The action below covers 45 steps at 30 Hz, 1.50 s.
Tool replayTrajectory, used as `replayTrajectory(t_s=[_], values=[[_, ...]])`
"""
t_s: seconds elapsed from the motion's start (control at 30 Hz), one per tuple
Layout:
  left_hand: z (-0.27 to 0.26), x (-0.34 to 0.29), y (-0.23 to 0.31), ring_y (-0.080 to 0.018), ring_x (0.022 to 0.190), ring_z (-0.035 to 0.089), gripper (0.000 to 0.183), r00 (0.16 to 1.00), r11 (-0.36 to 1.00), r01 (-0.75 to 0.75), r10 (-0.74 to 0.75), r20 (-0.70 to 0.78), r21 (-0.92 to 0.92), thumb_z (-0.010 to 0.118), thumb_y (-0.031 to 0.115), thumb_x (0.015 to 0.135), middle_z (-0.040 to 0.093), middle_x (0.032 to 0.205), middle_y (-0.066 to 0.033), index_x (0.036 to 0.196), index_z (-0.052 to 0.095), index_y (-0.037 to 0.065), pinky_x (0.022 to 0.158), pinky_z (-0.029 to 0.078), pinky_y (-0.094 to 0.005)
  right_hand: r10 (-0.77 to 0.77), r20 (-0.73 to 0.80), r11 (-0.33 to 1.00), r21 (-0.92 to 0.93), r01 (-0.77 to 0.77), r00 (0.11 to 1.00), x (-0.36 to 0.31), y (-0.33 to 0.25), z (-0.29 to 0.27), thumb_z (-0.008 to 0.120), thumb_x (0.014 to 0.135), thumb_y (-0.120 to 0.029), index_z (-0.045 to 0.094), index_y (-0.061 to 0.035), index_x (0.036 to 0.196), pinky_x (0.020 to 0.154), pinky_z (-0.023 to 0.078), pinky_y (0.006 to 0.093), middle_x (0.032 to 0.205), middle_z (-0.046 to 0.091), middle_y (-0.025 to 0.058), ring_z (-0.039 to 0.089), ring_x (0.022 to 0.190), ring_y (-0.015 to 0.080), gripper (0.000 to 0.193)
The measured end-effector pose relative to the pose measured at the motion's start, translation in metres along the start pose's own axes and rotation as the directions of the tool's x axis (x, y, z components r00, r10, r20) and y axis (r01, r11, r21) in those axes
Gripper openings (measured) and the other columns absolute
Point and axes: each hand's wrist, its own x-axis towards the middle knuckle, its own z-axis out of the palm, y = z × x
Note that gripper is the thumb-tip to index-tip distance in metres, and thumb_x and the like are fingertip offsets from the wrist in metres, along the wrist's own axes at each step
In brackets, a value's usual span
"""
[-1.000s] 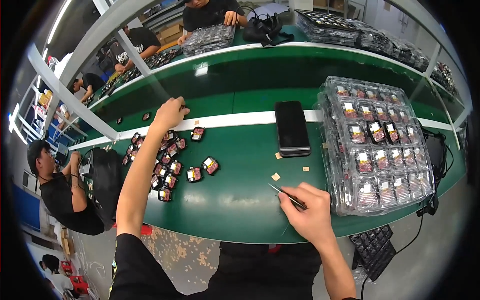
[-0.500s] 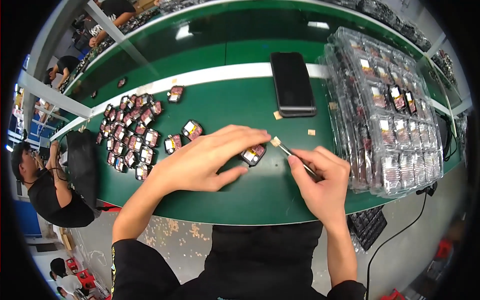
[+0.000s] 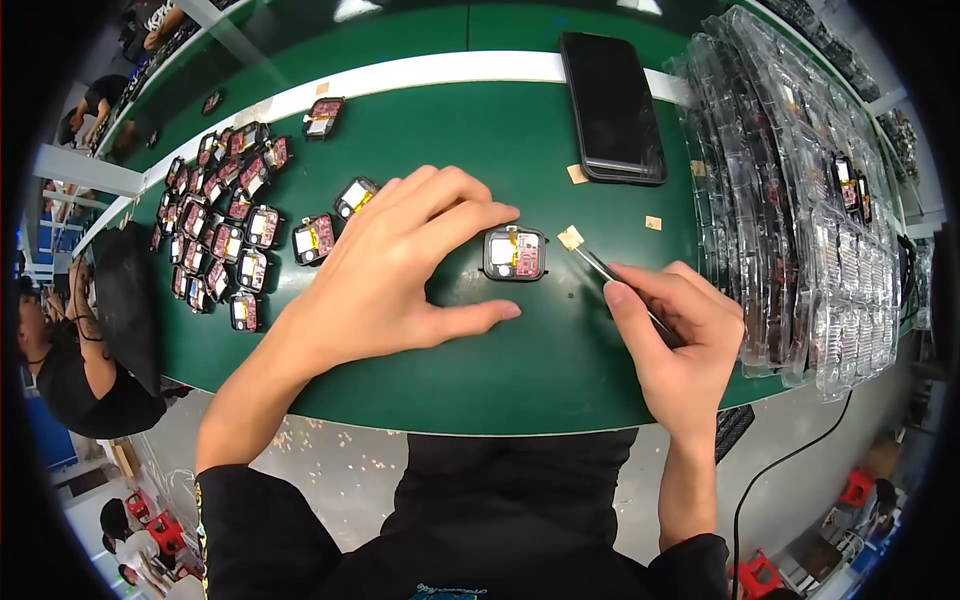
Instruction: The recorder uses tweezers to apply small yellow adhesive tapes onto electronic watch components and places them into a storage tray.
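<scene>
A black square watch-like case (image 3: 515, 254) lies flat on the green table, its open side up, showing a white block, a yellow strip and a red circuit board. My left hand (image 3: 395, 270) curves around its left side, thumb and fingers spread apart, holding nothing. In my right hand (image 3: 690, 335) is a pair of metal tweezers (image 3: 598, 264). At their tips sits a small tan square piece (image 3: 571, 238), just right of the case and apart from it.
Many similar cases lie in a cluster (image 3: 225, 215) at the left, with two beside my left hand. A black phone (image 3: 612, 105) lies at the back, near loose tan pieces (image 3: 653, 223). Stacked clear plastic trays (image 3: 790, 210) stand at the right. A person (image 3: 85, 370) sits at far left.
My left hand has drawn back left and opened wider, so the case shows fully and lies squarer. My right hand has shifted right with the tweezers and tan piece. The view has also moved.
</scene>
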Motion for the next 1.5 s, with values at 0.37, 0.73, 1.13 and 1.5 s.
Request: replayTrajectory(t_s=[0.37,0.73,1.13,1.5], values=[[0.006,-0.004,-0.003,-0.0245,0.092,0.067,0.058,0.991,0.975,0.031,-0.001,0.137,-0.218,0.098,0.024,0.076,0.075,0.105,-0.0059,0.129,0.080,0.006,0.085,0.047,-0.0354,0.136,0.221,0.932,0.303,-0.201,0.966,0.010,0.003,-0.006,0.083,0.089,0.006,0.084,0.0042,0.105,0.053,0.035,0.0221,0.073,0.064,0.0009,0.053,0.061,0.0014,0.016],[0.011,0.001,-0.008,-0.0207,0.087,0.065,0.061,0.991,0.974,0.003,0.028,0.134,-0.227,0.098,0.031,0.072,0.074,0.095,-0.0056,0.123,0.082,0.004,0.079,0.038,-0.0348,-0.092,0.222,0.991,-0.073,0.110,0.971,0.009,-0.002,0.003,0.083,0.085,0.007,0.084,0.0040,0.096,0.052,0.034,0.0231,0.071,0.065,0.0019,0.053,0.057,0.0046,0.012],[0.011,-0.001,-0.008,-0.0129,0.069,0.048,0.065,0.994,0.978,0.036,-0.014,0.108,-0.205,0.102,0.035,0.067,0.070,0.087,-0.0012,0.121,0.081,0.007,0.072,0.036,-0.0308,-0.249,0.166,0.944,-0.180,0.277,0.954,0.004,-0.001,0.005,0.086,0.080,0.011,0.086,0.0017,0.103,0.049,0.029,0.0234,0.073,0.064,-0.0005,0.044,0.054,0.0018,0.025],[0.008,0.002,-0.014,-0.0137,0.071,0.050,0.060,0.989,0.979,0.016,0.015,0.149,-0.201,0.102,0.034,0.067,0.076,0.095,-0.0020,0.116,0.082,0.006,0.071,0.039,-0.0304,-0.322,0.167,0.914,-0.202,0.352,0.932,0.004,0.001,0.011,0.086,0.079,0.012,0.087,0.0007,0.105,0.050,0.033,0.0238,0.074,0.066,0.0009,0.049,0.055,0.0042,0.028]])
